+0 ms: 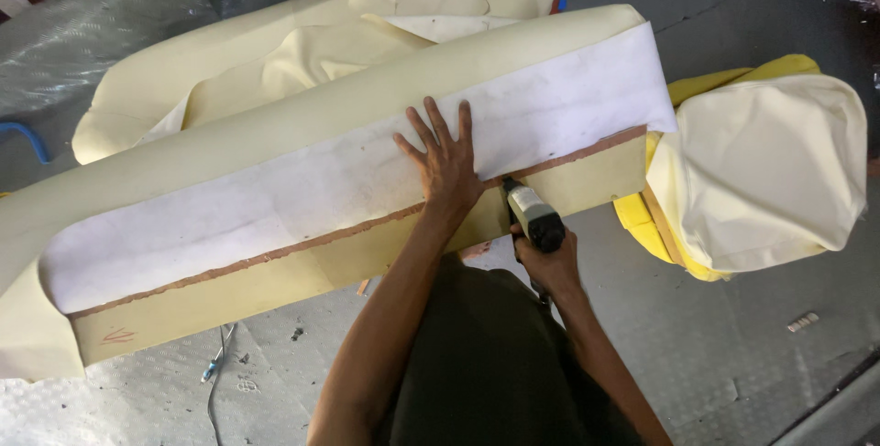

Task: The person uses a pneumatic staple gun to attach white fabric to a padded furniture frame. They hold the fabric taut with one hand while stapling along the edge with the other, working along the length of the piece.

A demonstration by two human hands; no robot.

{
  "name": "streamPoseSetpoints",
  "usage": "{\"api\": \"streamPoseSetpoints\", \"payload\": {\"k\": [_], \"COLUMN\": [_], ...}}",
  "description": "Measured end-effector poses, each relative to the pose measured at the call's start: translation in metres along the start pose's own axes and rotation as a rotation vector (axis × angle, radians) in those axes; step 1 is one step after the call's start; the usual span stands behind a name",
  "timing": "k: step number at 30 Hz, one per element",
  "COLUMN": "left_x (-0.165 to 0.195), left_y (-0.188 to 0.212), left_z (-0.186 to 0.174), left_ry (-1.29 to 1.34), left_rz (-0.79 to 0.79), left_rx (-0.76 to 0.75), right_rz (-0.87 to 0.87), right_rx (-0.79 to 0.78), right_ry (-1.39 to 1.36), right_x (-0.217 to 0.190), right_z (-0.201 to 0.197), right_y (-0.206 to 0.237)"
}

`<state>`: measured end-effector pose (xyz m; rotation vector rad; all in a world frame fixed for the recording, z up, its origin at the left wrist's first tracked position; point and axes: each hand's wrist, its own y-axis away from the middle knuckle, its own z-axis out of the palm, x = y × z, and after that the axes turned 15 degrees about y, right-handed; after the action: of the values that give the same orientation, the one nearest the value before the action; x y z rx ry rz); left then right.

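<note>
The long cream upholstered panel (302, 116) lies across the grey textured metal floor (752, 336), running from lower left to upper right. A white, smudged fabric strip (275, 198) is laid along its near face, ending at a thin reddish-brown wooden edge (302, 242); below that edge sits a flat, pale yellow board face (238, 286).

Right of the panel's middle, the left hand (446, 162) lies flat on the white strip, fingers spread wide, gripping nothing, pressing the fabric down. Just right of it, at the wooden edge, the right hand (548, 263) is closed around a black pneumatic staple gun with a pale label (532, 212), its nose against the edge.

Beyond the panel's right end rests a cream fabric-covered cushion over yellow foam (761, 171), soft and creased. Behind the panel lies a loose, folded cream cover (302, 43).

Risk, as judged: the gun's nose sits close to the left wrist, so a slip or misfire could drive a staple into it. If the pressing hand eases, the strip may wrinkle or shift off the edge line. A tilted nose could leave staples proud.
</note>
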<state>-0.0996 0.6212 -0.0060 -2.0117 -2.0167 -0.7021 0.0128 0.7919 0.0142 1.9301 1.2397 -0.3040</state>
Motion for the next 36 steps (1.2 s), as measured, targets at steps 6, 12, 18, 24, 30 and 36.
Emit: {"api": "streamPoseSetpoints", "payload": {"k": [6, 12, 18, 24, 30, 36], "left_x": [-0.002, -0.004, -0.004, -0.005, -0.008, -0.007], "left_y": [0.003, 0.003, 0.002, 0.0, -0.001, -0.002], "left_z": [-0.001, -0.001, -0.004, -0.003, 0.0, -0.002], "left_ry": [-0.083, 0.012, -0.008, 0.031, -0.043, 0.045], "left_rz": [0.024, 0.023, 0.035, 0.013, 0.051, 0.015], "left_rx": [0.04, 0.014, 0.046, 0.002, 0.096, 0.015], "right_rz": [0.018, 0.036, 0.019, -0.006, 0.006, -0.019], "right_rx": [-0.018, -0.034, -0.053, -0.017, -0.028, -0.009], "right_ry": [-0.004, 0.057, -0.007, 0.028, 0.073, -0.021], "right_x": [-0.006, -0.013, -0.012, -0.013, -0.018, -0.015], "right_z": [0.001, 0.005, 0.008, 0.01, 0.01, 0.011], "right_y": [0.012, 0.008, 0.003, 0.001, 0.001, 0.0]}}
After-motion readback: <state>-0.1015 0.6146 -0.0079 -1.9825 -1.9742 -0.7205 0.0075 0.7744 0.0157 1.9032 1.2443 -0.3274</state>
